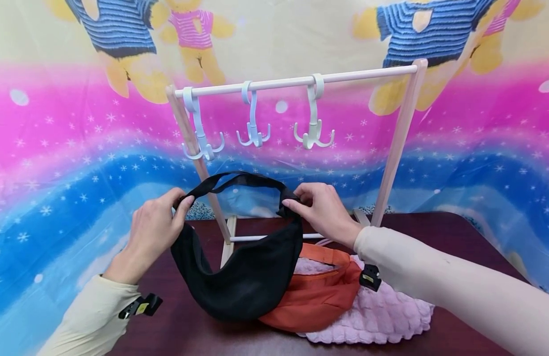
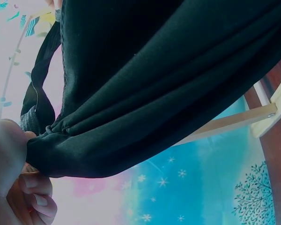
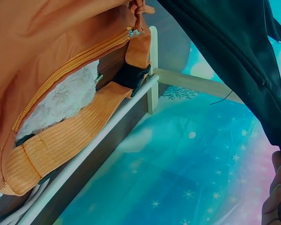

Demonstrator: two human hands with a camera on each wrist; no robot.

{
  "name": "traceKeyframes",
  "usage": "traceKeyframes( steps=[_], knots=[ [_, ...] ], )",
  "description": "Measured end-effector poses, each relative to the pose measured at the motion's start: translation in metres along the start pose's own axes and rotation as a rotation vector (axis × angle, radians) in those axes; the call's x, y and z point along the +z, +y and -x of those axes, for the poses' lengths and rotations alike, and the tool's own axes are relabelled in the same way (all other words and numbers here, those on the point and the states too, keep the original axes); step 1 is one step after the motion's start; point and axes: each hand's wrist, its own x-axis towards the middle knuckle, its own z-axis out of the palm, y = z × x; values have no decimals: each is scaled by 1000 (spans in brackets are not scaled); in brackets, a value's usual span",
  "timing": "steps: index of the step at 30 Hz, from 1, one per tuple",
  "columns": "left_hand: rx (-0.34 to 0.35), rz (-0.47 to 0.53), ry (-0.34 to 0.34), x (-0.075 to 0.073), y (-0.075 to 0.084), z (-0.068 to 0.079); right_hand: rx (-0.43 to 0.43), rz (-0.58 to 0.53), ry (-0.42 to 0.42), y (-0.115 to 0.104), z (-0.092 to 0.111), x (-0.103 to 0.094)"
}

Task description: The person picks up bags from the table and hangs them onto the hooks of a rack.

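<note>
- Black crescent-shaped cloth bag; left hand and right hand pinch its flat black strap, grips closed;
- spread the ends evenly, strap untwisted.

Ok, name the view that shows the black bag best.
The head view: the black bag shows nearly whole, strap included. The left wrist view crops it close; the right wrist view catches only part.

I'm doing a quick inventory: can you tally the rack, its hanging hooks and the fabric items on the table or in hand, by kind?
Rack: 1
Multi-prong hooks: 3
Black bag: 1
Orange bag: 1
Pink quilted item: 1
Total: 7
</note>
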Motion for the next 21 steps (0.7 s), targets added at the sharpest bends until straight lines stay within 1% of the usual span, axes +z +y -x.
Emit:
traceKeyframes(
  steps=[10,21],
  knots=[
    [2,3,23,-5,2,-3,-5,-17,10,-3,-2,-1],
    [22,4,51,-12,5,-4,-5,-22,34,-8,-7,-2]
  ],
)
